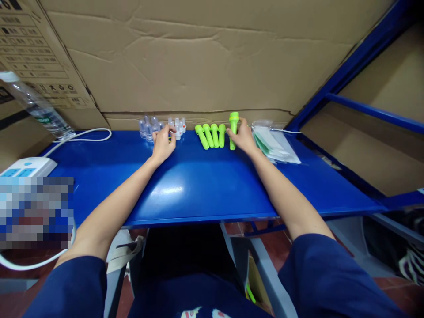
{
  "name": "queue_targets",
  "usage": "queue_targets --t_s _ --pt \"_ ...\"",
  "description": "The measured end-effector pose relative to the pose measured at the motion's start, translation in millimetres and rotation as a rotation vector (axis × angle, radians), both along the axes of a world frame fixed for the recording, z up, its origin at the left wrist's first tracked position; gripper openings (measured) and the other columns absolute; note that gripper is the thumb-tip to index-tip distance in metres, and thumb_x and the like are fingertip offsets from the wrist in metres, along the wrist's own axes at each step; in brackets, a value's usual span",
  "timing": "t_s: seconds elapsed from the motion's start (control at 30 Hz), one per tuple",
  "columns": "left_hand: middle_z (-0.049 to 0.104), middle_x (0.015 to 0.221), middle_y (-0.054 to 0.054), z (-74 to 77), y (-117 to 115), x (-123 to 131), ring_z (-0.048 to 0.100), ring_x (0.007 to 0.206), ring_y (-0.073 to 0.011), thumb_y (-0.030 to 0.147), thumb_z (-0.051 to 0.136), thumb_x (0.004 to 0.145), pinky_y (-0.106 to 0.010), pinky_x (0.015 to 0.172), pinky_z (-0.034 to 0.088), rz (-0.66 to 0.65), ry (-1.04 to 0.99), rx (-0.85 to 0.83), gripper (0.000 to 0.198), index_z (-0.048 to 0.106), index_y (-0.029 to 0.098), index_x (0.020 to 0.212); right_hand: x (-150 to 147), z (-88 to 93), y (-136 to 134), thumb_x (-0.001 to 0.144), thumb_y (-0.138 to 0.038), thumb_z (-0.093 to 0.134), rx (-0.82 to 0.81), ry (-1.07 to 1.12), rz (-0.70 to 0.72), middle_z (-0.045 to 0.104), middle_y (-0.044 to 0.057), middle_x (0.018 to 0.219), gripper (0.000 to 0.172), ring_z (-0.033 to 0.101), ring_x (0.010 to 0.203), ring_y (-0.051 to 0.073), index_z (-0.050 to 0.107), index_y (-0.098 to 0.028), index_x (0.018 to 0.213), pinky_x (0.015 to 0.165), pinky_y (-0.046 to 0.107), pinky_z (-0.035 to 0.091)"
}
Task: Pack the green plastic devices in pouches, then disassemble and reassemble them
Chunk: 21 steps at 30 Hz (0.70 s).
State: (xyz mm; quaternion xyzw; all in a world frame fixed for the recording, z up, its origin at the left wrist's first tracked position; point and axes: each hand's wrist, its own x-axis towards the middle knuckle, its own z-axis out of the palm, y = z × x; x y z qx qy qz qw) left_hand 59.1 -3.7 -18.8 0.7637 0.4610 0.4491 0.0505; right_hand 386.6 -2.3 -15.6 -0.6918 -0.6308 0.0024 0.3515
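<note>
My right hand [245, 138] grips a lime-green flashlight [233, 129] at the right end of a row, its wider head pointing up and away. Just left of it, several matching green flashlights [210, 136] lie side by side on the table. My left hand [163, 145] has its fingers pinched together by the small white-and-clear parts [183, 124], one of which shows an orange-red dot. A bit of yellow-green shows at those fingers, too small to name. Behind and left of that hand stand several clear plastic caps [148, 128], partly hidden by it.
The blue table [198, 185] ends at a cardboard wall [205, 57]. Flat plastic bags [276, 143] lie right of my right hand. At left are a water bottle [43, 110], a white power strip [35, 165] and its cable [96, 130]. A blue metal frame [371, 110] rises at right.
</note>
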Motion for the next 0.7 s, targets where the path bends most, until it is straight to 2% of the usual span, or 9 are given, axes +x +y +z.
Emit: queue_targets --t_s 0.13,0.23,0.5,0.7 --pt "0.069 0.123 -0.015 4.4 -13.1 1.5 0.064 0.116 -0.0324 0.018 0.05 0.093 -0.056 0.108 0.036 -0.025 0.342 -0.075 0.021 0.059 0.017 0.112 7.0 -3.9 2.1 0.089 -0.031 0.06 -0.096 0.077 -0.069 0.068 0.021 0.111 0.075 0.068 0.104 0.032 0.026 -0.002 0.15 0.093 0.044 0.051" --pt "0.066 0.13 -0.018 3.8 -17.0 3.9 0.061 0.121 -0.0352 0.025 0.048 0.096 -0.057 0.108 0.035 -0.021 0.456 -0.14 0.023 0.058 0.016 0.116 5.0 -5.6 2.0 0.089 -0.03 0.061 -0.164 0.111 -0.093 0.067 0.022 0.112 0.077 0.067 0.108 0.032 0.025 0.003 0.15 0.094 0.042 0.051" --pt "0.067 0.131 -0.015 0.7 -10.5 -0.5 0.064 0.116 -0.0336 0.027 0.046 0.098 -0.057 0.106 0.034 -0.025 0.516 -0.206 0.021 0.058 0.017 0.112 6.1 -10.2 4.5 0.088 -0.027 0.058 -0.19 0.109 -0.054 0.07 0.019 0.106 0.075 0.068 0.101 0.032 0.028 0.0 0.151 0.094 0.044 0.05" --pt "0.068 0.13 -0.014 1.4 -9.9 -1.9 0.063 0.118 -0.0345 0.025 0.047 0.097 -0.058 0.106 0.034 -0.014 0.536 -0.215 0.022 0.06 0.017 0.113 5.3 -10.6 4.9 0.089 -0.025 0.058 -0.178 0.067 -0.031 0.07 0.02 0.103 0.076 0.069 0.098 0.032 0.027 0.005 0.151 0.095 0.043 0.05"
